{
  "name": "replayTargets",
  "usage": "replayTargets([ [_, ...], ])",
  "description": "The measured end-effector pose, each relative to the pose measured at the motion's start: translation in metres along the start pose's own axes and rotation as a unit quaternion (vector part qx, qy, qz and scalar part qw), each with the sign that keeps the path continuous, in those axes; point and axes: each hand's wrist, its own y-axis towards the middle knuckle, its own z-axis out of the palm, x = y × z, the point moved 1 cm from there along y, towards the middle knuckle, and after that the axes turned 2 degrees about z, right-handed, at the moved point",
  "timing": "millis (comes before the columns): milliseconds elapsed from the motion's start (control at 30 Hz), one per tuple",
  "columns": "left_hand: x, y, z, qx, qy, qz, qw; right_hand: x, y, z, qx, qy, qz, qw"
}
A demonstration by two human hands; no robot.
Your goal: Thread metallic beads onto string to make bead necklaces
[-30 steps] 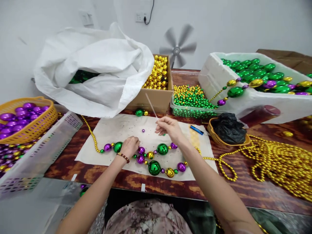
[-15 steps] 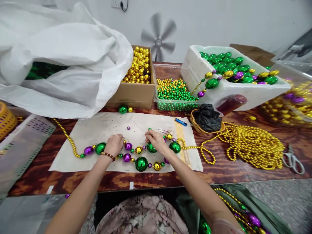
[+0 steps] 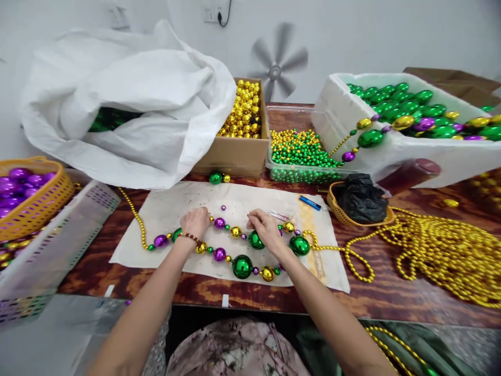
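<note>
My left hand point(image 3: 195, 223) is closed in a fist at the left end of the upper row of a bead strand point(image 3: 235, 231), its fingers seemingly on the strand. Purple, gold and green balls run from there toward my right hand point(image 3: 264, 225). That hand pinches a thin, pale, thread-like piece point(image 3: 246, 209) pointing up, too fine to name surely. Under its palm lies a green ball point(image 3: 257, 239). Closer to me, the lower row curves past a large green ball point(image 3: 242, 266). A loose small purple bead point(image 3: 223, 208) rests on the white cloth point(image 3: 156, 209).
Behind the cloth stand a cardboard box point(image 3: 235, 154) of gold balls, a clear tub point(image 3: 301, 172) of small beads and a foam box point(image 3: 352, 156) of green ovals. At right are a basket point(image 3: 336, 206) with a black bag and piled gold bead chain point(image 3: 442, 250). A blue lighter-like item point(image 3: 310, 202) lies nearby.
The view has swung left, bringing a basket of purple balls into sight. A small green bead by my right fingertips no longer shows there; a thin pale piece now sticks up from them.
</note>
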Motion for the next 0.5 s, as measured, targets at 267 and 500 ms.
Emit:
replayTargets([
  [267,0.017,0.003,-0.004,0.046,-0.032,0.013,0.998,0.025,0.005,-0.006,-0.037,0.207,0.042,0.977],
  [500,0.030,0.011,-0.008,0.067,-0.048,0.041,0.996,0.029,0.009,-0.006,-0.024,0.234,0.075,0.969],
])
